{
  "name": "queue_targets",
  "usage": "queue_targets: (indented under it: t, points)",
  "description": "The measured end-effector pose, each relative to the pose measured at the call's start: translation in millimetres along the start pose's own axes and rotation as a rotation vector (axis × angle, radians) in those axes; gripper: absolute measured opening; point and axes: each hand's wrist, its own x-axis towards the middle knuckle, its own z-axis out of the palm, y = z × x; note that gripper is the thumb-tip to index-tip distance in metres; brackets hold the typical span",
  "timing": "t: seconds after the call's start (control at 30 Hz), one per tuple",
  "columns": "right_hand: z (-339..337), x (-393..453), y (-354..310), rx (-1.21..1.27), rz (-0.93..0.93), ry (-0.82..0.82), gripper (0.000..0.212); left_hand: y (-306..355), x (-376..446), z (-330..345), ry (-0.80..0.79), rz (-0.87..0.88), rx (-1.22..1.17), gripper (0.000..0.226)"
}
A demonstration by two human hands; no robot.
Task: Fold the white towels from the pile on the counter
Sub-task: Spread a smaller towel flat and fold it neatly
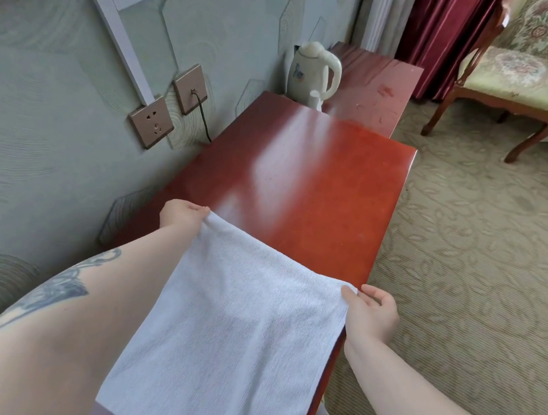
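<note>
Two hands hold one white towel (223,334) by its far corners, stretched across the near end of the red wooden counter (313,185). The left hand (182,213) pinches the far-left corner close to the wall edge of the counter, fingers curled round a small bunch of cloth. The right hand (369,314) pinches the far-right corner between thumb and forefinger at the counter's front edge, its other fingers loosely spread. The far edge of the towel runs taut between the two hands, and the cloth slopes back from there toward the person; whether the near part lies flat on the counter or hangs off its end is hard to tell from here. At the far end of the counter, near the wall, stands a cream kettle (315,71). Two wall sockets (151,122) sit above the counter's wall edge, one with a black cord plugged in. An upholstered chair (516,70) stands on the patterned carpet to the right.
</note>
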Motion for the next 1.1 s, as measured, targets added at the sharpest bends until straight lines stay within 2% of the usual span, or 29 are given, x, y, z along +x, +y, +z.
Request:
queue_targets:
  t: [0.13,0.3,0.4,0.47,0.57,0.67,0.8,0.87,1.0,1.1]
  points:
    - [2,2,1,-0.05,-0.042,0.089,0.03,3,10,4,0.065,-0.093,-0.012,0.026]
    - [10,2,-5,-0.054,-0.075,0.15,0.032,5,19,8,0.149,-0.188,0.027,0.049]
    - [15,4,-6,-0.061,-0.089,0.133,0.029,4,23,8,0.122,-0.209,-0.054,0.045]
    - [13,4,-6,-0.041,-0.093,0.087,0.022,3,21,6,0.079,-0.102,-0.067,0.034]
    - [5,-6,-7,-0.075,-0.153,0.026,0.021,-5,4,-6,0.055,0.195,0.047,0.034]
    - [-1,-19,1,-0.256,-0.398,0.021,0.025,-26,-32,-8,0.117,0.462,0.221,0.025]
    - [-3,-45,25,-0.536,-0.814,-0.267,0.03,-72,-99,10,0.015,0.791,0.327,0.021]
    - [-6,-47,32,-0.697,-0.906,-0.296,0.034,-91,-132,12,-0.038,0.859,0.32,0.02]
    - [-12,-29,15,-0.881,-0.839,-0.274,0.039,-119,-190,3,-0.155,0.802,0.305,0.008]
    - [-12,-21,-1,-1.085,-0.827,-0.395,0.039,-137,-215,2,-0.332,0.764,0.36,0.02]
